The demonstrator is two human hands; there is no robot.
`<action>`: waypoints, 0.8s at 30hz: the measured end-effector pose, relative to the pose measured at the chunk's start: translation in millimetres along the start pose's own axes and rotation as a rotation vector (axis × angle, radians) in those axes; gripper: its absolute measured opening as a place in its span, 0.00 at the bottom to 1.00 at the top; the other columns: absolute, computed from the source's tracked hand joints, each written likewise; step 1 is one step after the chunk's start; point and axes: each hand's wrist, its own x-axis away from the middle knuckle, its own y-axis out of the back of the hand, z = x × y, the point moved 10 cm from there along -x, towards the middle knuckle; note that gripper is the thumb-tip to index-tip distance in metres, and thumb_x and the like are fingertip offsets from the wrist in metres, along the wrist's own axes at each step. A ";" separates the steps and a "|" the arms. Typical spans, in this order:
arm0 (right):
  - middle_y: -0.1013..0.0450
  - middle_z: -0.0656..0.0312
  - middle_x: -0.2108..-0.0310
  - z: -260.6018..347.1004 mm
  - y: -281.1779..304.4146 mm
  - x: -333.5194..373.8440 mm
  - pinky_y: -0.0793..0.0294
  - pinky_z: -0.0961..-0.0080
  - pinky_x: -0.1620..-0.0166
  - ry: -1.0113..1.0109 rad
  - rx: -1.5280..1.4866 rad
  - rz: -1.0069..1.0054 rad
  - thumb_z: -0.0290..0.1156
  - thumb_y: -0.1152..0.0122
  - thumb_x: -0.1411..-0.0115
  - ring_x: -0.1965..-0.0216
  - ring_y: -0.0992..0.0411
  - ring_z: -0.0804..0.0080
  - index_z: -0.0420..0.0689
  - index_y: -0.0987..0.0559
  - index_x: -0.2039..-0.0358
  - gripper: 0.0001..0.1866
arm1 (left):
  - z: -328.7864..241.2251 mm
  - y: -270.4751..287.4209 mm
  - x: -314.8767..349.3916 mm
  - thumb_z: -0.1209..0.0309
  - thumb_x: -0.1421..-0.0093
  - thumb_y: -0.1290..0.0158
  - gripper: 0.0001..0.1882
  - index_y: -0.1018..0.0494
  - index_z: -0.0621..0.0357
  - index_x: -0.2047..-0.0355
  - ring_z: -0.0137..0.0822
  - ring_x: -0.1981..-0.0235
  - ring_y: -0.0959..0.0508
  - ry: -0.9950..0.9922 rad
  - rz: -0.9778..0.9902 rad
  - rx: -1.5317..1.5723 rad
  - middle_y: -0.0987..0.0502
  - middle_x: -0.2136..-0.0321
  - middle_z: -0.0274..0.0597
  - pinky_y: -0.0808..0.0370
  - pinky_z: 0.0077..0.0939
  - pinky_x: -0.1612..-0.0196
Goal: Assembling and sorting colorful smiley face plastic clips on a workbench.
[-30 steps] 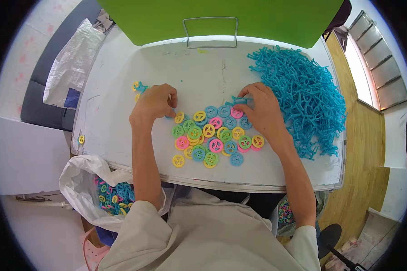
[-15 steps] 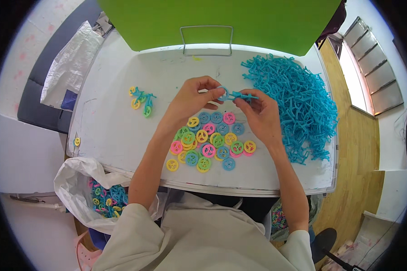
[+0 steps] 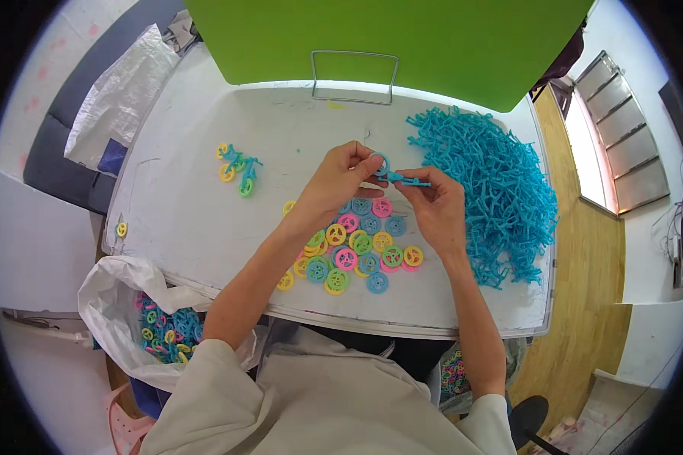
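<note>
My left hand (image 3: pixel 335 180) pinches a light blue toy wheel (image 3: pixel 382 158) between thumb and fingers, above the middle of the white table (image 3: pixel 182 227). From the other side, my right hand (image 3: pixel 438 211) grips a blue plastic toy frame (image 3: pixel 411 182), its near end against the wheel. Whether the wheel is fixed on it I cannot tell. Loose spoked wheels (image 3: pixel 362 244) in yellow, pink, green and blue lie below both hands. A big heap of blue frames (image 3: pixel 501 189) is right of my right hand. Farther left lie several frames with wheels (image 3: pixel 246 186) fitted.
A green panel (image 3: pixel 387 30) with a wire handle (image 3: pixel 354 53) stands at the table's far side. One yellow wheel (image 3: pixel 121 228) lies near the left edge. A white sack (image 3: pixel 106 296) of wheeled pieces hangs below left; a container of small coloured parts (image 3: pixel 454 373) is below right.
The blue frame has come up against the wheel, and the gap between my two hands' pieces has closed. The whole view has shifted slightly.
</note>
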 end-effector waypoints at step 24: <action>0.22 0.59 0.69 -23.8 2.7 -1.9 0.24 0.82 0.63 -0.146 -0.129 0.028 0.21 0.40 0.44 0.69 0.25 0.78 0.36 0.22 0.64 0.07 | 23.5 -9.4 -4.3 0.67 0.36 0.50 0.07 0.34 0.54 0.67 0.23 0.68 0.26 -0.085 -0.077 0.204 0.27 0.70 0.32 0.29 0.17 0.65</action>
